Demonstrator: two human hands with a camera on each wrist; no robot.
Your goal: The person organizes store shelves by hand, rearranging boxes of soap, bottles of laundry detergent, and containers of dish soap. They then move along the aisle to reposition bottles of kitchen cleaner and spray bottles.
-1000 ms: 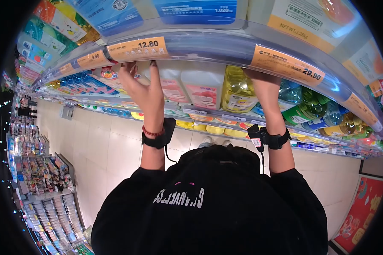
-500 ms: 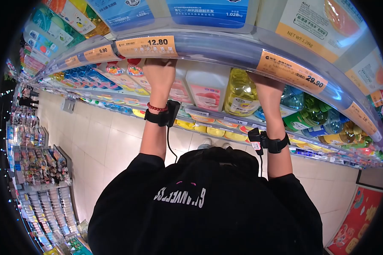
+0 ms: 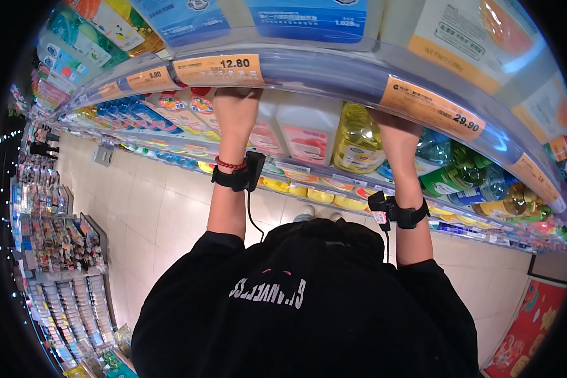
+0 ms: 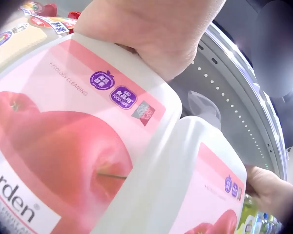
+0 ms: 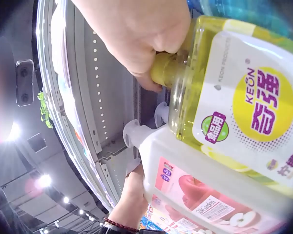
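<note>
Under the upper shelf's edge, my left hand (image 3: 236,120) reaches to a white jug with a pink apple label (image 3: 266,137). The left wrist view has this hand (image 4: 151,34) curled over the top of the jug (image 4: 83,141), its fingertips hidden. A second, similar jug (image 3: 305,135) stands on its right. My right hand (image 3: 398,138) is beside a clear bottle of yellow liquid (image 3: 358,142). Seen from the right wrist, the hand (image 5: 141,36) grips the yellow cap (image 5: 163,69) of the bottle (image 5: 190,102), with its fingers curled round it.
The curved upper shelf edge (image 3: 321,72) with price tags hangs just over both hands, with large bottles above it. Green bottles (image 3: 463,164) stand at the right, orange-labelled ones (image 3: 173,107) at the left. A lower shelf with yellow goods (image 3: 321,195) lies beneath.
My left hand has moved right and farther under the shelf edge, from spread fingers to lying over the jug's top. My right hand has hardly moved.
</note>
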